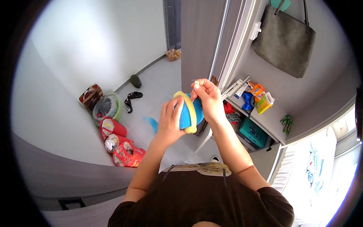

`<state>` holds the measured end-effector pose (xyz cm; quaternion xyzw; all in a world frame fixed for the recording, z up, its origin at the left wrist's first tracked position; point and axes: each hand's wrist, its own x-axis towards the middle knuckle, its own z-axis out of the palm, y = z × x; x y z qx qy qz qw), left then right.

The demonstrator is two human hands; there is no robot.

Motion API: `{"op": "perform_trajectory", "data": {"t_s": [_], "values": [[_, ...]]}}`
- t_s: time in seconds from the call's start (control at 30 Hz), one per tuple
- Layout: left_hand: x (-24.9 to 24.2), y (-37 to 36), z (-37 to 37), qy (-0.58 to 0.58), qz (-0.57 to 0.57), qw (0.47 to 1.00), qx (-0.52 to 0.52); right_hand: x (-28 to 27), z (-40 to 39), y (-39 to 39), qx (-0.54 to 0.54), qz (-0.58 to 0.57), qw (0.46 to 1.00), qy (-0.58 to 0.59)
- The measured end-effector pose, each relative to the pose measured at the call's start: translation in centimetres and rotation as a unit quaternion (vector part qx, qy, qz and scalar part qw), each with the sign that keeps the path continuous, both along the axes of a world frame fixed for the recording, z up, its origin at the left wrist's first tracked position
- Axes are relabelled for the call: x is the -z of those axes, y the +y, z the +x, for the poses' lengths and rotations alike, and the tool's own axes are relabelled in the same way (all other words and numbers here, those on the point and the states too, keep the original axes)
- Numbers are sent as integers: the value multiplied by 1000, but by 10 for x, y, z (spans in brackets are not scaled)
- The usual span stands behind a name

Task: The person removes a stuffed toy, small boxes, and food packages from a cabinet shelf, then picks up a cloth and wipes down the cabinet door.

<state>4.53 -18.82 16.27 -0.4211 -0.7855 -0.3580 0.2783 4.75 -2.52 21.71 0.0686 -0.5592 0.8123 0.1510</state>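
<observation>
My left hand [169, 120] is wrapped around a rounded blue object [185, 119] with a yellow band [192, 113] curving over it, held in front of my chest. The band ends in a knob at the bottom. My right hand [208, 99] is raised at the object's upper right side. Its thumb and forefinger pinch a small whitish, see-through piece [195, 81], too small to name. A blurred blue shape [152, 123] shows left of my left wrist.
Red bags [128, 153], a clear-wrapped round bundle [108, 106] and black shoes [133, 97] lie on the floor at left. An open cabinet at right holds a teal box [252, 132] and packets [264, 102]. A grey bag [284, 39] hangs above.
</observation>
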Motion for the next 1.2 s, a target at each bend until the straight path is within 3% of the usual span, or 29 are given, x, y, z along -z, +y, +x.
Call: {"op": "perform_trajectory", "data": {"t_s": [0.03,0.17,0.33,0.4,0.57,0.63,0.97,1.03,1.13,1.2], "values": [[-6,0,3,-62,2,998,32,-3,3,0,-1,20,1000,4],[-20,-4,-3,-62,90,987,115,-7,13,1,-10,100,995,27],[-47,0,-5,6,97,988,124,0,23,2,-29,156,986,43],[-49,1,-5,50,36,992,109,-3,26,2,-26,148,987,50],[-52,7,2,20,61,991,121,-4,30,3,17,221,973,62],[-53,6,7,-2,72,990,121,-4,30,3,64,301,945,112],[-44,7,16,-81,102,988,88,-3,34,-2,51,301,946,112],[-33,5,9,-82,110,988,66,-2,38,-3,-4,181,981,71],[-12,-2,-11,-142,85,986,28,-7,38,1,-2,227,970,90],[-22,-4,-11,-175,235,951,98,-6,35,3,-1,236,967,97]]}}
